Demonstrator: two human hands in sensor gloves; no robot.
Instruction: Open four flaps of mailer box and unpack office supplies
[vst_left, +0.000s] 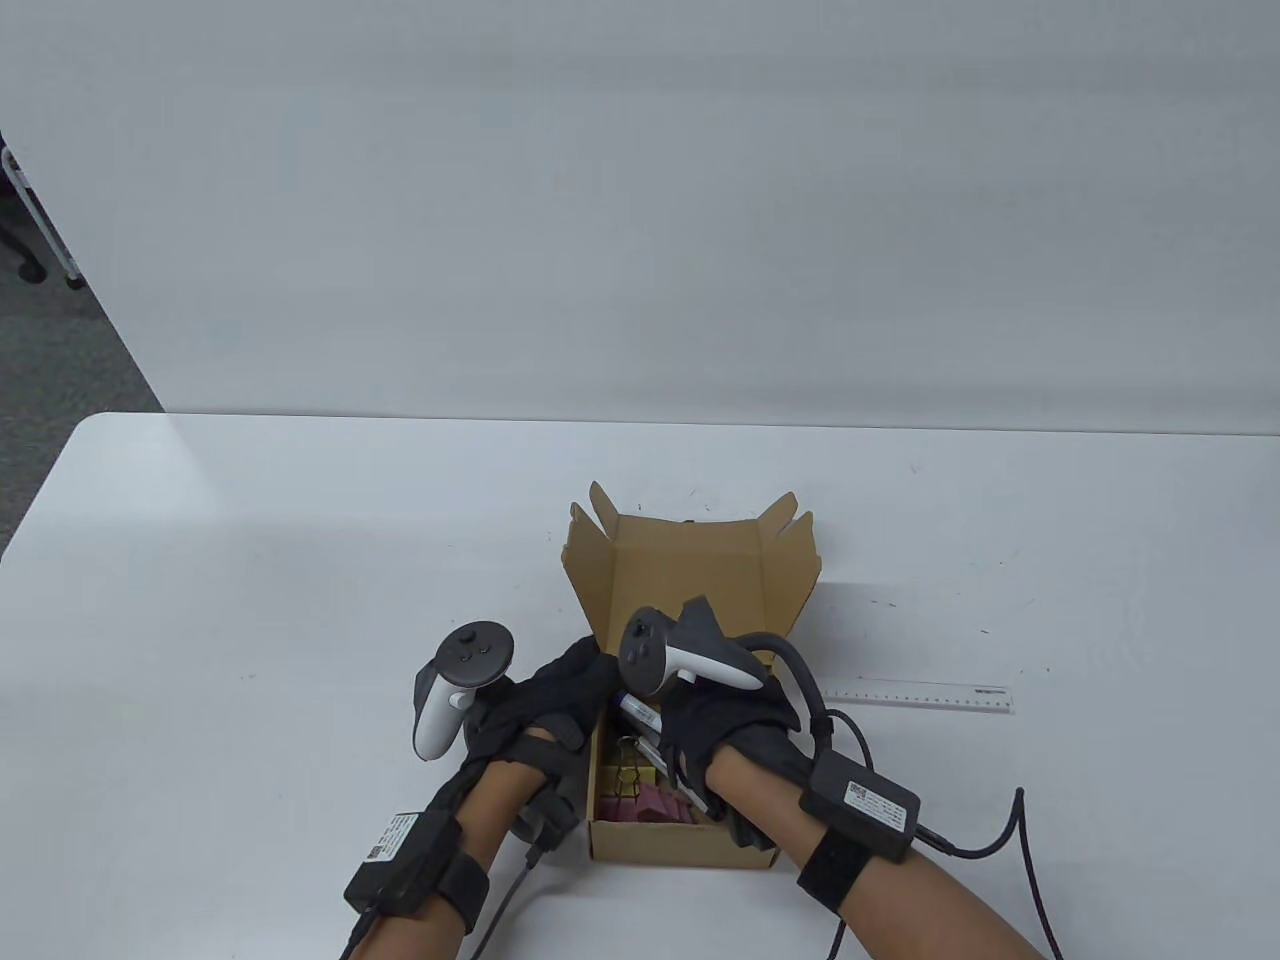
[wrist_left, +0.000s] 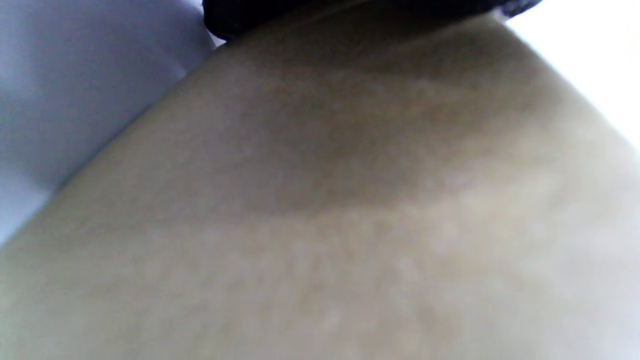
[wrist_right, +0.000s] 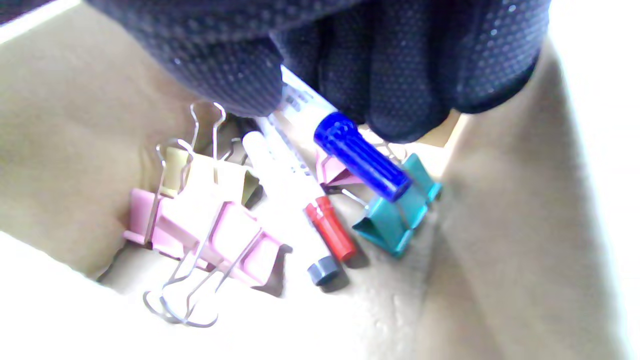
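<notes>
Grip, right hand (wrist_right: 350, 60): fingertips pinch the blue-capped marker (wrist_right: 350, 150) at its white barrel, cap end pointing out of the glove.
Grip, left hand (vst_left: 545, 705): lies against the left wall of the mailer box (vst_left: 690, 845); whether its fingers clasp the wall cannot be told.
Table view, box: lid and side flaps stand open at the far end; supplies lie in the tray nearest the person.
Table view, ruler (vst_left: 920, 697): clear, flat on the table, to the right of the box and apart from it.
Table view, pose: both forearms enter from the bottom edge; right hand dips into the box, palm down.
Left wrist view: blurred cardboard (wrist_left: 320, 225) fills the frame; a dark strip of glove shows at the top edge.
Right wrist view, contents: red-capped marker (wrist_right: 300, 195) beside the blue one; pink binder clips (wrist_right: 210, 225) to its left; teal binder clip (wrist_right: 400, 210) under the blue cap.
Advice: lift the blue marker straight up, judged clear of the clip wires; keep the box steadied.
</notes>
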